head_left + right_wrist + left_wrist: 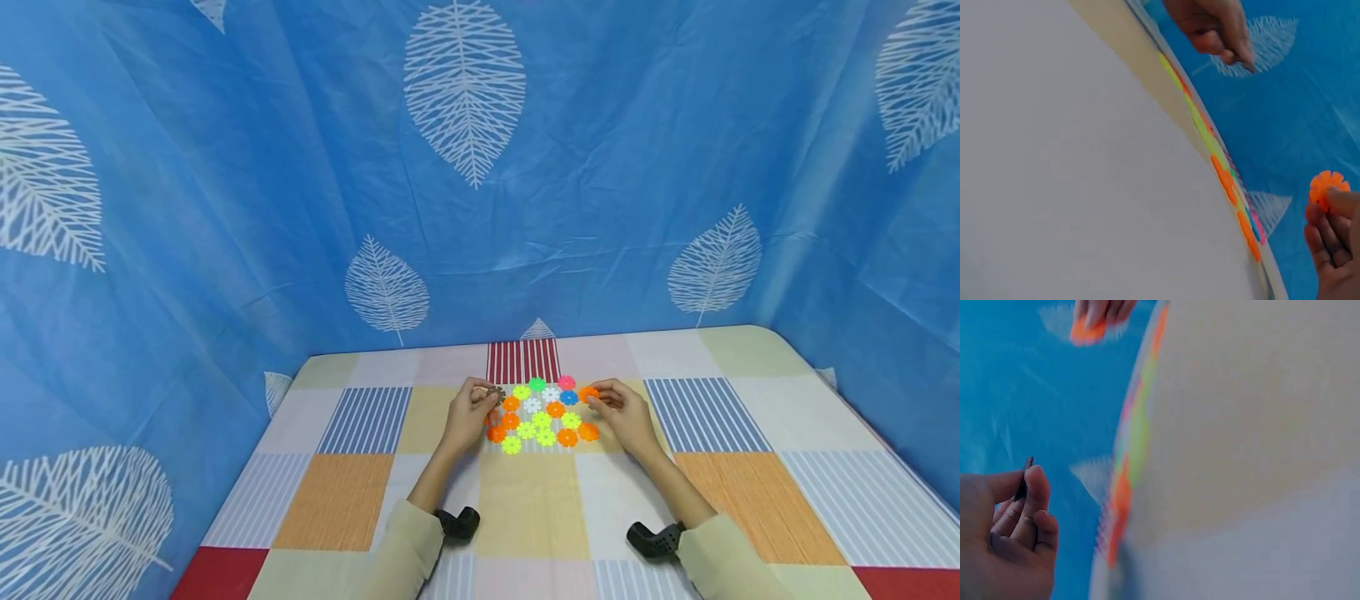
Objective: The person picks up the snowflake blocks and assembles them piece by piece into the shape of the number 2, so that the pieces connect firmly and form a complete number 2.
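Note:
My left hand (465,418) pinches a dark brown notched plastic disc (496,392) between thumb and fingers. In the left wrist view that brown disc (1023,484) appears edge-on. On the right, my right hand (630,418) holds an orange notched disc (1327,186) by its edge, with the face showing in the right wrist view. Between the hands, flat on the cloth, lie several more discs: orange (555,409), yellow-green (542,420), white (532,405), blue (569,397), green (537,384) and pink (566,382). Both hands are raised above the table, apart from each other.
A patchwork cloth (532,517) covers the table. Blue curtains (600,167) with white leaf prints stand behind it and at both sides. A black device is strapped to the left wrist (459,524) and another to the right wrist (654,541).

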`<control>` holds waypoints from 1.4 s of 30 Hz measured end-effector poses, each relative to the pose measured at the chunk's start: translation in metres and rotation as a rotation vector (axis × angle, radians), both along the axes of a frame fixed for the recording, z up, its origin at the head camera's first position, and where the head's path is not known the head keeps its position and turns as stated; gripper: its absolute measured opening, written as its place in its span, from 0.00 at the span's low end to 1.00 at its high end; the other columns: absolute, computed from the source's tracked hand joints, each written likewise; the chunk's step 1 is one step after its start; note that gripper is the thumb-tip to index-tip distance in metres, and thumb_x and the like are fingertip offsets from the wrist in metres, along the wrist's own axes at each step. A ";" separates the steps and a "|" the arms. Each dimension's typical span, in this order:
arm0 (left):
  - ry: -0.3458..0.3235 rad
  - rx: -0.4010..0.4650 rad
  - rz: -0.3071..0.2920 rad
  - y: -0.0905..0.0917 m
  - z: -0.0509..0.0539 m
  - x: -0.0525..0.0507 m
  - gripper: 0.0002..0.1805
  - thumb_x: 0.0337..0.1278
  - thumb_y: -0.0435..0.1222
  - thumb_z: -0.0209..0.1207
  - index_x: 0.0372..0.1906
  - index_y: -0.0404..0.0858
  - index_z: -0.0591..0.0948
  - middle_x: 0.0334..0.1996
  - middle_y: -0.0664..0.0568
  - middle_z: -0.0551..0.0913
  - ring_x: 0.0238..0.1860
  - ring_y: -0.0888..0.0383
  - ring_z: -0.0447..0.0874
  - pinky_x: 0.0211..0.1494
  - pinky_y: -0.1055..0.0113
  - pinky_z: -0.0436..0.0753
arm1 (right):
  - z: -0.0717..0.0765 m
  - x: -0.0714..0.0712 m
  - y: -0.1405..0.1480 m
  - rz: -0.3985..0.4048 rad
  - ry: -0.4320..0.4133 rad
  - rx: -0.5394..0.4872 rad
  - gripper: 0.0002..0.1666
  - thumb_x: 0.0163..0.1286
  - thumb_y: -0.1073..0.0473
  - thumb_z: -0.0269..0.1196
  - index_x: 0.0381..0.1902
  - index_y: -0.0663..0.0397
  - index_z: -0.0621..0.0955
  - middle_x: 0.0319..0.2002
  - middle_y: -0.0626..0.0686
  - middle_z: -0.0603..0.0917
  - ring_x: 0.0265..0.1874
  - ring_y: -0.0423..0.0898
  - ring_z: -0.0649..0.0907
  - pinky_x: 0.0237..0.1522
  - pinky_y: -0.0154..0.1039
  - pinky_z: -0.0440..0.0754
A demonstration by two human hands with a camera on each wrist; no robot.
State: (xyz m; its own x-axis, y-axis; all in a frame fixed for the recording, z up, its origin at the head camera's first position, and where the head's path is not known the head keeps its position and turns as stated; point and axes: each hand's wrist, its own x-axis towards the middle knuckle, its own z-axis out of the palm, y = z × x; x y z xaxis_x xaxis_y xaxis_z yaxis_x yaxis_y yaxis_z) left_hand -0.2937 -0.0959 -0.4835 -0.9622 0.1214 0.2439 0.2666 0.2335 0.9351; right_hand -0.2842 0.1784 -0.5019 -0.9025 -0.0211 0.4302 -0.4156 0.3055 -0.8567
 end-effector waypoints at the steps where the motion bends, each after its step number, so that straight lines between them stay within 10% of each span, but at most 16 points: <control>1: -0.028 0.048 -0.040 0.002 0.004 0.005 0.12 0.64 0.32 0.53 0.48 0.31 0.69 0.28 0.37 0.79 0.20 0.53 0.76 0.24 0.63 0.79 | 0.003 0.003 -0.004 0.023 0.005 -0.023 0.12 0.62 0.60 0.63 0.42 0.61 0.79 0.31 0.56 0.84 0.31 0.46 0.82 0.36 0.29 0.79; 8: -0.154 0.335 -0.245 0.023 0.033 0.036 0.13 0.66 0.28 0.49 0.49 0.26 0.61 0.23 0.46 0.76 0.16 0.61 0.70 0.19 0.72 0.74 | 0.027 0.025 -0.032 0.213 0.015 -0.163 0.09 0.62 0.68 0.62 0.39 0.68 0.78 0.31 0.64 0.83 0.30 0.53 0.84 0.37 0.39 0.82; 17: -0.145 0.373 -0.312 0.039 0.050 0.059 0.10 0.65 0.25 0.47 0.46 0.24 0.62 0.19 0.49 0.75 0.14 0.61 0.70 0.19 0.74 0.73 | 0.054 0.050 -0.053 0.267 0.064 -0.136 0.06 0.59 0.77 0.59 0.36 0.73 0.77 0.31 0.67 0.83 0.30 0.56 0.84 0.35 0.39 0.82; 34: -0.159 0.352 -0.275 0.047 0.027 0.053 0.11 0.65 0.28 0.48 0.46 0.26 0.61 0.18 0.48 0.74 0.13 0.61 0.69 0.19 0.74 0.72 | 0.050 0.057 -0.060 0.151 0.246 0.030 0.07 0.51 0.77 0.66 0.26 0.64 0.79 0.25 0.60 0.84 0.28 0.51 0.85 0.34 0.31 0.81; 38: -0.147 0.351 -0.261 0.038 0.028 0.048 0.10 0.65 0.28 0.49 0.44 0.27 0.61 0.18 0.49 0.74 0.13 0.62 0.70 0.20 0.74 0.73 | 0.035 0.040 -0.062 0.184 0.241 0.056 0.11 0.55 0.70 0.66 0.38 0.58 0.81 0.33 0.56 0.85 0.33 0.49 0.85 0.36 0.37 0.82; 42: -0.101 0.386 -0.123 0.019 0.031 0.036 0.10 0.65 0.29 0.49 0.45 0.28 0.62 0.19 0.50 0.75 0.13 0.62 0.71 0.21 0.74 0.74 | 0.026 0.020 -0.071 0.080 0.149 0.142 0.21 0.62 0.58 0.64 0.53 0.54 0.78 0.47 0.57 0.81 0.45 0.52 0.80 0.45 0.50 0.78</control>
State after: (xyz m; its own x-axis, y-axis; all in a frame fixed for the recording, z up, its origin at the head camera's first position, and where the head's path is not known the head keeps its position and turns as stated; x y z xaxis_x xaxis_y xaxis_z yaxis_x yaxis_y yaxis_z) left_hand -0.2573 -0.0769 -0.4520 -0.9676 0.1554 0.1988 0.1726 -0.1673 0.9707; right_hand -0.2643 0.1074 -0.4761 -0.8222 -0.1605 0.5461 -0.5621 0.3797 -0.7348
